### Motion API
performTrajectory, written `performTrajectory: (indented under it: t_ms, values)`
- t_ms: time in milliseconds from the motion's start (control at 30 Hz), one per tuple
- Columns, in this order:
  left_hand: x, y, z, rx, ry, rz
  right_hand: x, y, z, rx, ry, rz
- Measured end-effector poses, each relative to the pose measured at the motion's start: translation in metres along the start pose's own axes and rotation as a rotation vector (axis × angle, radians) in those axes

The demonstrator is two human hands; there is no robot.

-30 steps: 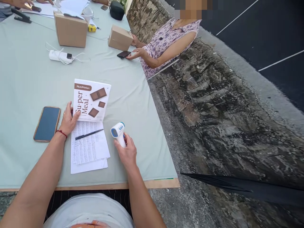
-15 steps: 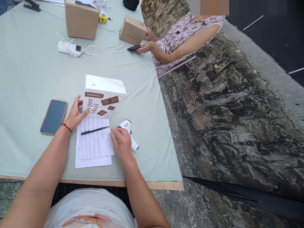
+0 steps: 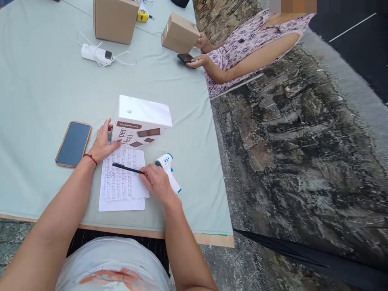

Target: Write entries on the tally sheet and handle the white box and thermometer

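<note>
My left hand [image 3: 104, 142] grips the lower left edge of a white NutriMotion box [image 3: 144, 113], thumb on its printed front and fingers round the side. The box stands upright at the top of some printed sheets [image 3: 121, 194]. Over these sheets my right hand [image 3: 157, 182] pinches one end of a black pen [image 3: 125, 167], which lies nearly level and points left. Just beyond that hand is a white and blue infrared thermometer [image 3: 166, 161], partly covered by my fingers. A phone in a brown case [image 3: 73, 144] lies left of my left hand.
Across the table [image 3: 36, 121], a person [image 3: 239, 52] holds a dark phone [image 3: 184, 57] beside a small cardboard box [image 3: 180, 33]. Further left are a larger carton [image 3: 115, 20], a yellow tape measure [image 3: 142, 16] and a white device with a cord [image 3: 93, 53]. The table's right edge borders rough stone ground [image 3: 287, 141].
My right hand has taken hold of the pen, which lay on the sheets before, and its tip end now points left. The left hand stays on the box. The whole view has shifted slightly.
</note>
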State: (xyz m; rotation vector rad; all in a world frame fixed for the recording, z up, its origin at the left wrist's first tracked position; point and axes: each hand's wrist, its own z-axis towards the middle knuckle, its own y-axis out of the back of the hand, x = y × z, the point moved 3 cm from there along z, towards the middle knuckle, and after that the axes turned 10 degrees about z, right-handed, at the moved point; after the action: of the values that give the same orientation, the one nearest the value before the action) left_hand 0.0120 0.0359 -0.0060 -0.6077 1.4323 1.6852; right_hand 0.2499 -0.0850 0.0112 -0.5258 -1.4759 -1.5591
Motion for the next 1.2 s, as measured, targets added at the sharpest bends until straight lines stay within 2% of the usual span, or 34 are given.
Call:
performTrajectory:
  t_ms: [167, 233, 333, 533, 1200]
  values:
    - [-0.006, 0.001, -0.001, 0.020, -0.044, 0.047, -0.006, -0.007, -0.022, -0.355, -0.242, 0.486]
    - [-0.007, 0.002, -0.001, 0.013, -0.062, 0.069, -0.006, -0.018, -0.025, -0.404, -0.302, 0.594]
    - [-0.008, 0.002, -0.001, 0.018, -0.071, 0.095, -0.003, -0.030, -0.024, -0.397, -0.376, 0.599]
    - [-0.011, 0.002, -0.001, 0.028, -0.062, 0.095, 0.003, -0.033, -0.021, -0.426, -0.458, 0.524]
    - [-0.013, 0.002, 0.000, 0.028, -0.061, 0.113, 0.005, -0.037, -0.018, -0.374, -0.373, 0.402]
